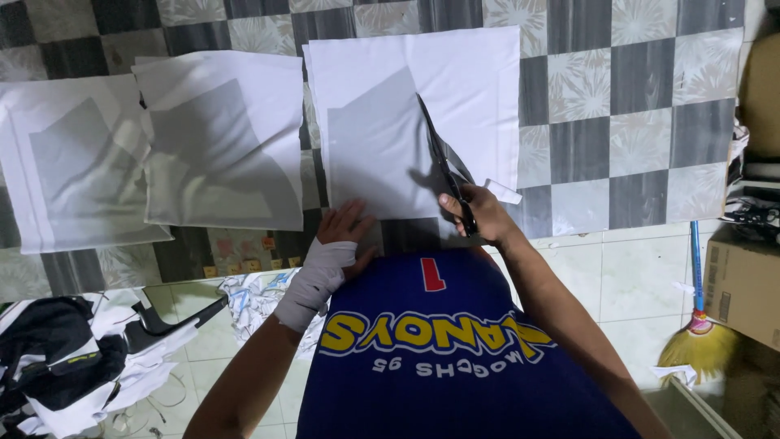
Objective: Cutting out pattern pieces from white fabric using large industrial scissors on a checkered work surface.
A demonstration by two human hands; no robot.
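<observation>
A stack of white fabric (390,122) lies on a checkered table cover in front of me. My right hand (479,213) grips black scissors (443,162), whose blades point up and left and are partway into the fabric along a diagonal line. My left hand (343,232), wrapped in a white bandage at the wrist, presses flat on the near edge of the same fabric. A grey shaded shape marks the fabric's lower left part.
Two more white fabric stacks (219,138) (65,171) lie to the left. A checkered cover (617,106) spans the table. Fabric scraps and dark cloth (73,358) pile on the floor at left. A broom (699,317) and cardboard box (743,284) stand right.
</observation>
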